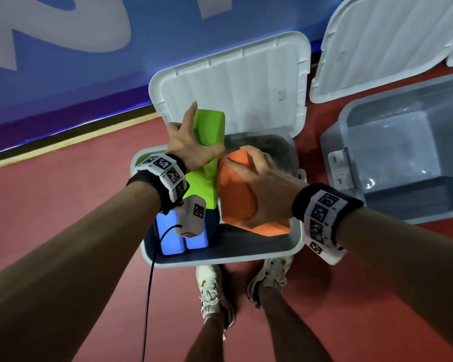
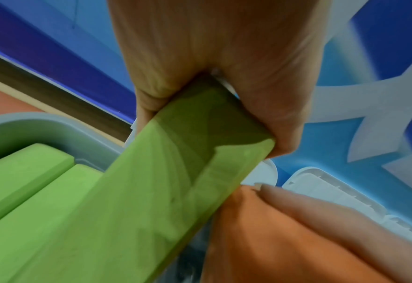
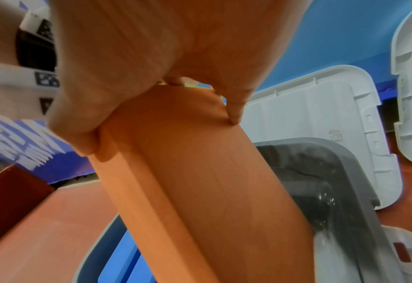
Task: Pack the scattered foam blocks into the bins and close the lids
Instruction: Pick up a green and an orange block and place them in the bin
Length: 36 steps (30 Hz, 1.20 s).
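Observation:
A grey bin (image 1: 220, 257) stands on the floor in front of my feet, its white lid (image 1: 233, 84) tipped open behind it. My left hand (image 1: 191, 142) grips a green foam block (image 1: 211, 126) (image 2: 151, 191), tilted over the bin's left side. Two more green blocks (image 2: 25, 176) lie in the bin below it. My right hand (image 1: 262, 184) holds an orange foam block (image 1: 236, 194) (image 3: 200, 172) over the bin's middle, right beside the green one. Two blue blocks (image 1: 183, 239) stand in the bin's near left corner.
A second grey bin (image 1: 403, 163) stands open to the right, its white lid (image 1: 390, 43) leaning behind it. A blue wall with white shapes (image 1: 63, 48) runs behind the bins. The floor (image 1: 63, 178) is red. My shoes (image 1: 215, 291) are just in front of the first bin.

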{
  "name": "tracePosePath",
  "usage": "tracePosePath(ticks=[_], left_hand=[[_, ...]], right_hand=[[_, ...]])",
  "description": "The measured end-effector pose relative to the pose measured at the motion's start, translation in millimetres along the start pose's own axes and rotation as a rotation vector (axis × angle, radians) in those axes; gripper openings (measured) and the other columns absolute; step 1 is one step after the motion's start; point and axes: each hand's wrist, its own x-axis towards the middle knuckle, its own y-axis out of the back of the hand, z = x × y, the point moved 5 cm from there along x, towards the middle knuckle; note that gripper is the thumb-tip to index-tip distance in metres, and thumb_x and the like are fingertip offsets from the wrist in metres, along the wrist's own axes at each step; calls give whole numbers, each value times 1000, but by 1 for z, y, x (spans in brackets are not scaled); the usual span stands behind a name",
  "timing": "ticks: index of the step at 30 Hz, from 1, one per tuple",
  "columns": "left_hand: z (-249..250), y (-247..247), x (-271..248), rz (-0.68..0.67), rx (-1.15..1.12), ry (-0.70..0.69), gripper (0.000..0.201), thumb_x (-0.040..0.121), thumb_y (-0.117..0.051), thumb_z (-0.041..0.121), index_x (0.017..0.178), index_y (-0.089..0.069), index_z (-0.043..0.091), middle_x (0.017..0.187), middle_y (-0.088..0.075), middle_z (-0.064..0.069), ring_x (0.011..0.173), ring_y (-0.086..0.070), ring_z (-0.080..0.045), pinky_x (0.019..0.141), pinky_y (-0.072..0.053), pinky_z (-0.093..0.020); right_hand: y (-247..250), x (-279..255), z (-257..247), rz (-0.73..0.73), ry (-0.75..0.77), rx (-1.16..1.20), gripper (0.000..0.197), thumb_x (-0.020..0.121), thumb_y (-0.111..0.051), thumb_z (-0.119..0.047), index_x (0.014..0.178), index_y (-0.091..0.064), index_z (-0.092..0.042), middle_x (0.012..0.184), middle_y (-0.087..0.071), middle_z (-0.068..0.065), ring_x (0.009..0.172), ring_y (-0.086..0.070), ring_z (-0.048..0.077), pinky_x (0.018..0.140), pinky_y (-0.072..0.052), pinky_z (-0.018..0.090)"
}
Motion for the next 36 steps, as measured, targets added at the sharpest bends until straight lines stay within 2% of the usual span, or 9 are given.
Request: tracePosePath(ticks=[4,9,12,18,22,25,28,32,36], left_hand=[[-14,4,5,110,-80,-71,96,72,-73,45,152,-19,43,142,-27,-17,128,-44,-30,110,-37,-29],[-22,-11,3,35,26,-176,98,78,-72,41,155,-13,38,133,-29,-12,98,-47,-18,88,-36,-16],[-34,-23,-5,-52,126,-228,103,74,-76,41,155,-11,37,130,-29,-13,105,-50,-23,92,-35,-16],[-65,-13,17,-161,274,3,119,61,-80,52,147,2,55,129,-28,-14,109,-52,-43,96,-50,-48],[-75,-24,17,-258,250,131,123,58,-77,57,136,18,64,139,-26,-18,95,-61,-44,81,-57,-51],[-83,-33,4,-246,175,164,126,61,-75,58,132,30,63,132,-32,-19,81,-65,-39,78,-57,-50],[-92,-43,-17,-195,143,174,128,58,-71,54,132,32,62,120,-33,-13,80,-64,-41,80,-56,-51],[-95,-53,-32,-101,175,148,127,68,-76,45,147,24,47,114,-35,-9,88,-57,-37,90,-50,-48],[-107,-55,-22,-104,84,140,124,70,-76,43,148,20,45,114,-33,-8,99,-57,-39,97,-46,-50]], right_hand=[[-17,5,11,42,-19,88,128,47,-78,-75,151,-11,-39,154,-5,7,139,-22,41,102,-44,58],[-52,5,16,17,9,6,133,47,-83,-66,153,-8,-38,151,-11,12,137,-25,40,104,-40,57],[-83,6,6,9,64,-86,120,63,-83,-48,155,-6,-36,152,-16,22,135,-30,44,104,-42,61],[-121,15,-5,-74,21,36,134,59,-86,-56,156,6,-39,158,10,14,144,-15,42,105,-40,58],[-124,16,-6,-84,-152,356,137,60,-83,-65,149,21,-49,157,21,-12,146,-20,37,108,-39,56],[-138,32,-9,69,-314,548,135,66,-81,-63,155,16,-32,157,9,-2,147,-17,26,116,-25,35],[-172,45,-24,125,-397,543,130,66,-82,-58,157,-1,-12,147,8,-12,142,-28,35,114,-34,50],[-198,50,-22,122,-628,440,124,75,-70,-60,156,10,-11,153,-4,20,128,-42,46,106,-40,48],[-198,57,0,179,-855,394,112,80,-71,-53,155,-2,-6,146,-23,23,124,-40,43,104,-38,45]])
